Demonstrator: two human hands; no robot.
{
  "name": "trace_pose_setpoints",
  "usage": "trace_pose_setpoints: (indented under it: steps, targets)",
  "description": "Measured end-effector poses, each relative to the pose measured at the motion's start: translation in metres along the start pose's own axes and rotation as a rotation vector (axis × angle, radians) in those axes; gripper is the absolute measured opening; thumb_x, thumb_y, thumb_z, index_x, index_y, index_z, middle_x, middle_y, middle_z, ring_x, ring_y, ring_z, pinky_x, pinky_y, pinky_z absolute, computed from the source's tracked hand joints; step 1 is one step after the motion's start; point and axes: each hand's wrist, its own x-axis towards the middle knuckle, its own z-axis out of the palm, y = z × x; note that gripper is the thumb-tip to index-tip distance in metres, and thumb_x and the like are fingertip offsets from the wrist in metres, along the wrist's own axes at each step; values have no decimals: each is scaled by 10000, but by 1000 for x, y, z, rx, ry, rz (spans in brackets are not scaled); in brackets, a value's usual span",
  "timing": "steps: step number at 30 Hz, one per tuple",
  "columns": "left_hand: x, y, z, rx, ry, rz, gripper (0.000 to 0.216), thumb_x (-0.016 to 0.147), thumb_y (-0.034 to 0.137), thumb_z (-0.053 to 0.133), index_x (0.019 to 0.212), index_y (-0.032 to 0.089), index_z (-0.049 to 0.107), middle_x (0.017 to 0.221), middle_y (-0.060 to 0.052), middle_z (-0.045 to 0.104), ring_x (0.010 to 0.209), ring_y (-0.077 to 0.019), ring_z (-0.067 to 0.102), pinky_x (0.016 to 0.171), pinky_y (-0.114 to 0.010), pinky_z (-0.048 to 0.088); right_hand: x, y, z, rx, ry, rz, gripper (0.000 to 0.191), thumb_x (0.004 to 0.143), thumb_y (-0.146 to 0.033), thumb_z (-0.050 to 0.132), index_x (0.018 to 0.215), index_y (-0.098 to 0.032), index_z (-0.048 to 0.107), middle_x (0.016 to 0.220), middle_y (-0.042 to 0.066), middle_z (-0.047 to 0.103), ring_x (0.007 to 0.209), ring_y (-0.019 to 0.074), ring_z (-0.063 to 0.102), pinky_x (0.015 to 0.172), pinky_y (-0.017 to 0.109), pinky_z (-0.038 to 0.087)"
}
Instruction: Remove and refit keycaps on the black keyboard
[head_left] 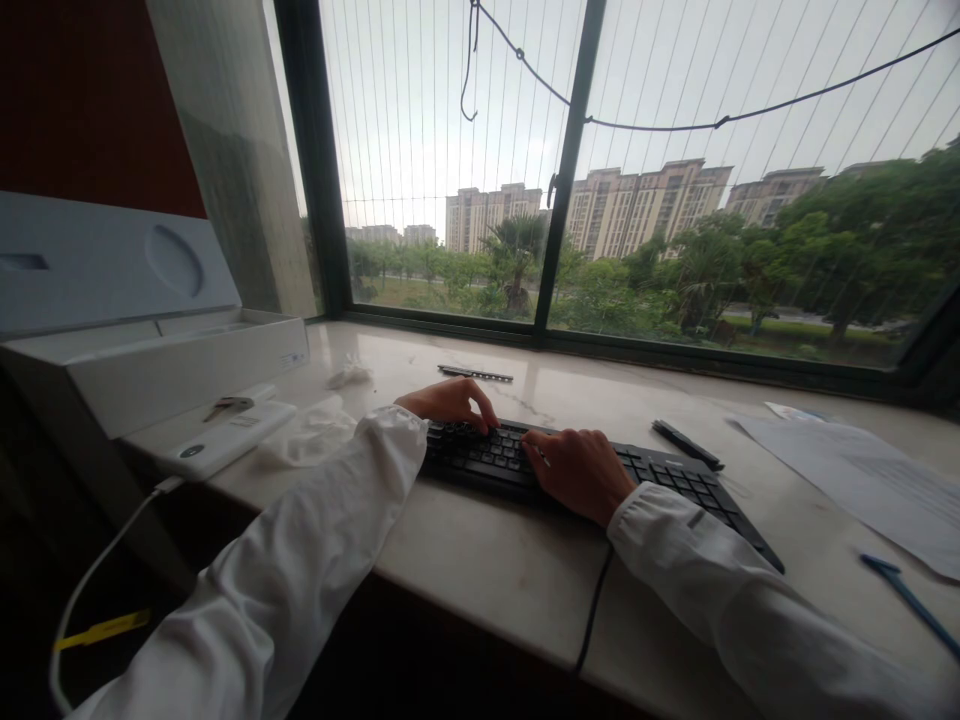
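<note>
A black keyboard (675,480) lies on a pale marble sill (480,560) in front of a big window. My left hand (450,402) rests on the keyboard's far left end, fingers curled down onto the keys. My right hand (579,472) sits over the middle keys, fingers bent together and pinching what looks like a small thin tool, too small to name. Both arms wear white sleeves. The keyboard's black cable (592,620) drops over the sill's front edge.
An open white box (172,360) stands at the left, a white power bank (217,445) with a white cable and keys before it. Crumpled tissue (311,435), a black strip (475,374), a dark stick (686,444), papers (862,480) and a blue tool (907,595) lie around.
</note>
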Motion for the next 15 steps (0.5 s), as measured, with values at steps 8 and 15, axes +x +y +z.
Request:
trace_pose_setpoints:
  steps: [8, 15]
  targets:
    - [-1, 0, 0, -9, -46, -27, 256, 679, 272, 722, 930, 220, 735, 908, -12, 721, 878, -156, 639, 785, -223, 463, -1, 1, 2, -3, -2, -13, 445, 946, -391, 219, 1014, -277, 644, 782, 72, 692, 711, 241, 655, 625, 308, 397]
    - [-2, 7, -2, 25, -48, -10, 226, 672, 274, 729, 885, 200, 735, 859, -9, 718, 832, -138, 635, 776, -216, 434, -1, 1, 0, -10, 0, -16, 453, 951, -393, 210, 997, -256, 640, 783, 77, 693, 694, 210, 649, 616, 287, 377]
